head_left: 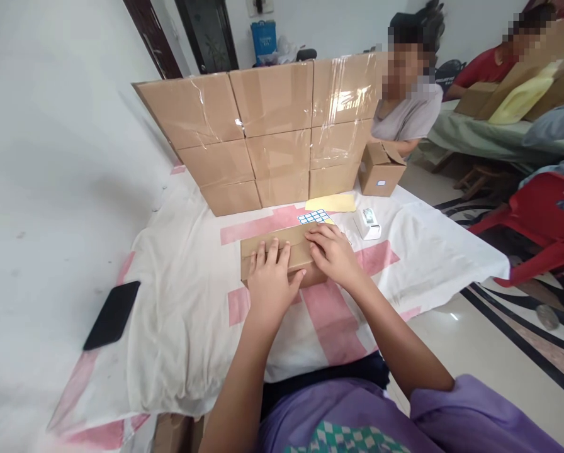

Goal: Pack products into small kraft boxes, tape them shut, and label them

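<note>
A small brown cardboard box [298, 253] lies on the cloth-covered table in front of me, its top flaps closed along a seam. My left hand [273, 274] rests on the left part of its top, fingers spread and stretched out, the thumb at the near edge. On the right part of the top is my right hand [332, 253], its fingers slightly bent and apart, the tips touching the lid near the seam. Just behind the box, partly hidden by it, is a sheet of blue-bordered labels [315, 216]. A white small device [369, 224] stands to the right of it.
A wall of taped cardboard boxes [277, 148] stands at the back. Yellow paper [332, 202] lies before it, and another box [383, 173] stands at its right. A black phone-like slab [112, 316] lies left. Two people sit beyond, near a red chair [541, 217].
</note>
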{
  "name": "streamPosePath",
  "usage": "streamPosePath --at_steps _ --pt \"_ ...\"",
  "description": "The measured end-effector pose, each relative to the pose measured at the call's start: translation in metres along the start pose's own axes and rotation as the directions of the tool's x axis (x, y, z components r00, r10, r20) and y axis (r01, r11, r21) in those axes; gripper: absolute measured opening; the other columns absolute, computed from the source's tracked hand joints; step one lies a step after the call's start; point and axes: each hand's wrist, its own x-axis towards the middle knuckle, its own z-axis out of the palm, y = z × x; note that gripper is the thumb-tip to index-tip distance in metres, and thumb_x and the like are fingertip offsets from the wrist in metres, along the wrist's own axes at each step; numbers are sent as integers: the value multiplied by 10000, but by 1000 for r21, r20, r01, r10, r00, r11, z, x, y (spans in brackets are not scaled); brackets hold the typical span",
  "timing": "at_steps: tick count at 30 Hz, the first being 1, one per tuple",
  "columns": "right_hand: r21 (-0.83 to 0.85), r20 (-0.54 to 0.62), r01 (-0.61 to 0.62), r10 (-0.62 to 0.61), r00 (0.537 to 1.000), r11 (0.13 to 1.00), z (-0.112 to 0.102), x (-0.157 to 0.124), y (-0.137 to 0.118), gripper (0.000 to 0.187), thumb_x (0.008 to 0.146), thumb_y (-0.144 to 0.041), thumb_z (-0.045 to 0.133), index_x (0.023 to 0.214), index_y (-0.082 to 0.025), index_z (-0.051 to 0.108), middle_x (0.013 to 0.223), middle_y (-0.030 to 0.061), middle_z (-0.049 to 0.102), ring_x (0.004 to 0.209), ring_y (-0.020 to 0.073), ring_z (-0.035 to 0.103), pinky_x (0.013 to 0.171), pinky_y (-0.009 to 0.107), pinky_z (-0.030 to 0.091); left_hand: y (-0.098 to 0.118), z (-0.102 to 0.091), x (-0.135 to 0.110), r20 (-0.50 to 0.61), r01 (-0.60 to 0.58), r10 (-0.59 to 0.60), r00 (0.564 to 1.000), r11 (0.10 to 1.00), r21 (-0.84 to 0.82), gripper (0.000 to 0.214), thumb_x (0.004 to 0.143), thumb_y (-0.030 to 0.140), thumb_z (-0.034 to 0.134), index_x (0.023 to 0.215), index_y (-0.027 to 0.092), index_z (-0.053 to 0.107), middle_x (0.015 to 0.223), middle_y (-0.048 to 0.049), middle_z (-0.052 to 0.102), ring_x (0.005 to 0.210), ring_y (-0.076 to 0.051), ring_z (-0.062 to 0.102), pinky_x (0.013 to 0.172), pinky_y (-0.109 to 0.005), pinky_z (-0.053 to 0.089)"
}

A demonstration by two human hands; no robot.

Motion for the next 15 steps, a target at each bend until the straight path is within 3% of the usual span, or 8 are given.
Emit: streamPosePath --at_steps 11,15 --pt "16 21 21 -21 1000 1000 1 -3 1 381 1021 -245 435 1255 -188 729 1280 130 691 1362 347 501 1122 579 464 1 1 0 -1 -15 15 1000 997 79 619 863 441 710 1425 200 615 1529 -182 564 1449 -491 451 1192 -669 339" --pt "216 36 -6 -2 999 976 -3 -9 7 358 1019 -345 508 1278 -226 725 1404 112 658 1399 312 516 1190 544 408 -2 0 1 10 -36 35 999 993 114 631 877 468 688 1430 174 606 1515 -196 569 1422 -484 476 1176 -648 369"
